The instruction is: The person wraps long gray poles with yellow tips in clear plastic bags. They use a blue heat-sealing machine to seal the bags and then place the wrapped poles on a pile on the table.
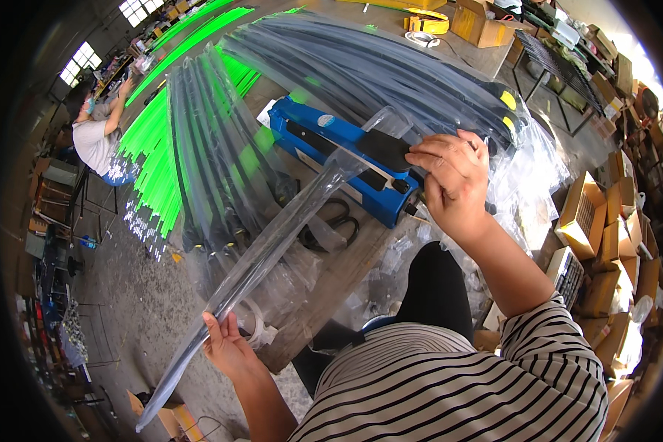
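A co-worker (92, 145) in a pale top is at the far left, with a bright window (80, 63) beyond. A yellow object (429, 23) lies near an open cardboard box (480, 28); more boxes (602, 293) crowd the right side.

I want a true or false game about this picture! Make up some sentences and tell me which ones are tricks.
1. The left hand holds a long clear plastic sleeve. True.
2. Nothing here is green. False: the thin rods at the left are bright green.
3. The right hand is at the near end of the blue machine. True.
4. Nobody is wearing stripes. False: the shirt at the bottom has black and white stripes.
5. Cardboard boxes are on the right side. True.
6. Nobody else is around. False: another person is over at the left.
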Demonstrator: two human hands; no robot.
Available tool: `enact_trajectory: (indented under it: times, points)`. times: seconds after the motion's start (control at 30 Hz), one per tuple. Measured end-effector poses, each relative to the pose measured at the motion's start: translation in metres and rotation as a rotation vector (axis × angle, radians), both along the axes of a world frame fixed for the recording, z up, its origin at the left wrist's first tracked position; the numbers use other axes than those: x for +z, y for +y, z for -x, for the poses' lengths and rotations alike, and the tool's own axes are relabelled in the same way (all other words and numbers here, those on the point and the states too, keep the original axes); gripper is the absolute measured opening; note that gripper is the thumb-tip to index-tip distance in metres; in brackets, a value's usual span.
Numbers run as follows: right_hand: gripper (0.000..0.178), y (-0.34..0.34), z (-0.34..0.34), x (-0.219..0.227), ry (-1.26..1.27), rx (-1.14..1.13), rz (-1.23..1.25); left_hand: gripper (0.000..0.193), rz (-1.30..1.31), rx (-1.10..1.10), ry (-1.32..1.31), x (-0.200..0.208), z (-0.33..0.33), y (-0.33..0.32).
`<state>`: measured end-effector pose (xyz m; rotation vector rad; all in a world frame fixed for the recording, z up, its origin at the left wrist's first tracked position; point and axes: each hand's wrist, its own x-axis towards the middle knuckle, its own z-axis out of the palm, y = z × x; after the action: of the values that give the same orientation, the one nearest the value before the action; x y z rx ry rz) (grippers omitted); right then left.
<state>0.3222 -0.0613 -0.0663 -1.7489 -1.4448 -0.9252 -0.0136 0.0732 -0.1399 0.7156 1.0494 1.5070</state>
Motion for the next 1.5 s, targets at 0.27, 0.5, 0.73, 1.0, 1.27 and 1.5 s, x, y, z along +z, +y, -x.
enact_trajectory:
  times: [0.27,0.5,0.73,1.0,1.27,1.5]
  points:
    - [0.021,0.005,-0.003,-0.032,0.038,0.025,-0.069,0.016,0.016,0.022,0.053,0.005,-0.002,-0.002]
    - [0.021,0.007,-0.003,-0.035,0.066,0.038,-0.114,0.015,0.002,0.006,0.042,0.008,-0.001,-0.003]
    - [0.026,0.008,0.000,-0.037,0.137,0.094,-0.144,0.014,-0.005,0.022,0.027,0.006,-0.001,-0.004]
    - [0.027,0.005,0.002,-0.037,0.217,0.075,-0.218,0.015,-0.002,-0.009,0.009,0.003,0.001,-0.002]
    - [0.041,-0.022,0.027,-0.015,0.367,0.123,-0.333,0.014,-0.035,0.029,-0.003,0.021,0.024,-0.003]
    - [0.034,-0.029,0.050,0.013,0.135,0.255,-0.254,0.019,-0.160,-0.058,-0.013,0.021,0.063,-0.003]
